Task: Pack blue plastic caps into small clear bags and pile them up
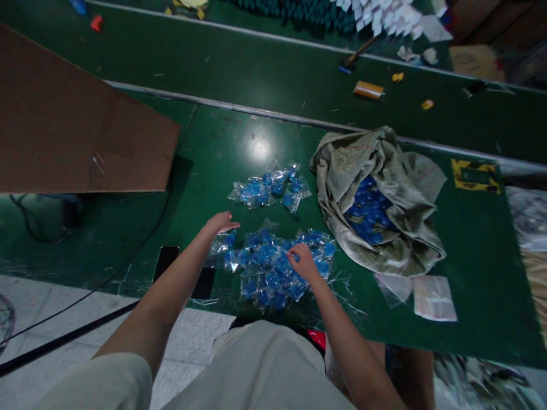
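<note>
Many small clear bags with blue pieces inside lie in a large pile [269, 267] near the front of the green table. My left hand [223, 222] is over the pile's left end, fingers apart, beside a bag [223, 242]. On the pile's right part rests my right hand [301, 259], its fingers curled together at the bags; what they hold, if anything, is too small to tell. A smaller group of the same bags [273, 188] lies farther back. To the right, an open woven sack [342, 165] holds loose blue pieces [370, 210].
A large cardboard box [85, 125] stands at the left. A phone [166, 261] and a dark flat object [203, 283] lie near the front edge. Flat clear bags [435, 297] are at the right front. A metal rail [256, 111] crosses behind; a hammer [356, 54] lies beyond.
</note>
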`<control>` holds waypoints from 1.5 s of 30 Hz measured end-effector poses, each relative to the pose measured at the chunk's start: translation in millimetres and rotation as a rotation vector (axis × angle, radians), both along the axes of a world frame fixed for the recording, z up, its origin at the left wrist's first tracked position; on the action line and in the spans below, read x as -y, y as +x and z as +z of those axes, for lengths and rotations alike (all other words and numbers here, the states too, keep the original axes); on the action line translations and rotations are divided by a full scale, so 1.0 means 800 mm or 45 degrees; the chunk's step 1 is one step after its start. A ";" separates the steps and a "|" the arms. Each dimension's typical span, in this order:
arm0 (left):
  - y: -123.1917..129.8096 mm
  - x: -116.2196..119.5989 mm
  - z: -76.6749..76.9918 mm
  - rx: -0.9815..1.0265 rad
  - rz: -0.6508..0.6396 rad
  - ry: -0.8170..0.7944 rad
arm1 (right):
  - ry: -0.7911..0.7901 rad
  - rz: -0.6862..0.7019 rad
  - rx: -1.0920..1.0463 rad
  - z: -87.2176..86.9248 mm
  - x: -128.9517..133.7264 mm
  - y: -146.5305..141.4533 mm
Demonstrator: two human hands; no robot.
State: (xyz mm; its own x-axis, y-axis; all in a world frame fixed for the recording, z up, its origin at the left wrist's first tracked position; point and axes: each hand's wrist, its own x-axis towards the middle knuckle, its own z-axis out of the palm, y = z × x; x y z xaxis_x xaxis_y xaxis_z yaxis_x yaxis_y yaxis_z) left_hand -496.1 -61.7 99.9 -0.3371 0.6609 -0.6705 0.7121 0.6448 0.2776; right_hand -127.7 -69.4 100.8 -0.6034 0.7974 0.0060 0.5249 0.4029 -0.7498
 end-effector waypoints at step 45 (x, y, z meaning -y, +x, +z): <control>0.103 -0.081 0.031 -0.192 0.037 0.833 | -0.048 -0.026 0.018 -0.008 0.002 0.008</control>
State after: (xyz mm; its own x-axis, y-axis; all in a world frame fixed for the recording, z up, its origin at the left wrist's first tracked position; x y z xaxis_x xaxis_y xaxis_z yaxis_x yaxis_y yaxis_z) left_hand -414.1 2.9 124.7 -0.4195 0.9043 -0.0793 0.7585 0.3972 0.5167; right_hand -121.2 -71.4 94.3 -0.5868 0.8091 -0.0328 0.5433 0.3634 -0.7568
